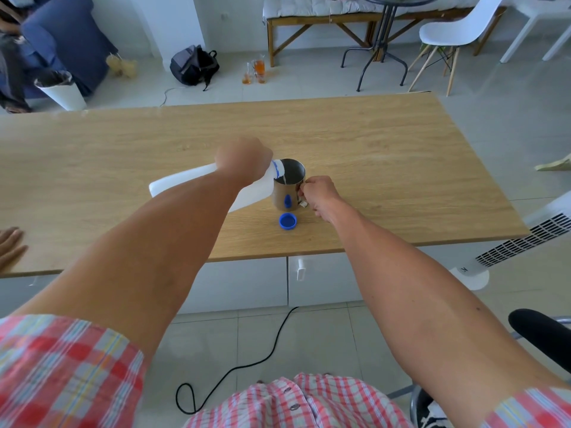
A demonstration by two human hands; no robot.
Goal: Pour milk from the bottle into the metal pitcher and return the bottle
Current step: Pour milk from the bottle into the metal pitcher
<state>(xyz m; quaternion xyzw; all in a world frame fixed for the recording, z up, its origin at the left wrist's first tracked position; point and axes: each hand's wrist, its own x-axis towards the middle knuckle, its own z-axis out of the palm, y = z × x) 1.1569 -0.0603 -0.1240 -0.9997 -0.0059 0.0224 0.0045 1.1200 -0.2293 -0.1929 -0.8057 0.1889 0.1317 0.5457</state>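
A white plastic milk bottle [182, 184] is tipped almost flat, its open neck over the rim of the metal pitcher [287, 193]. My left hand [242, 160] grips the bottle near its neck. A thin stream of milk falls into the pitcher. The pitcher stands upright on the wooden table [386, 156]. My right hand [318, 194] holds the pitcher's handle on its right side. The bottle's blue cap [288, 221] lies on the table just in front of the pitcher.
Another person's hand [10, 245] rests on the table's near left edge. A white fan heater [525, 242] stands to the right of the table. A black cable [247, 359] runs across the floor below. A black chair [543, 335] is at my right.
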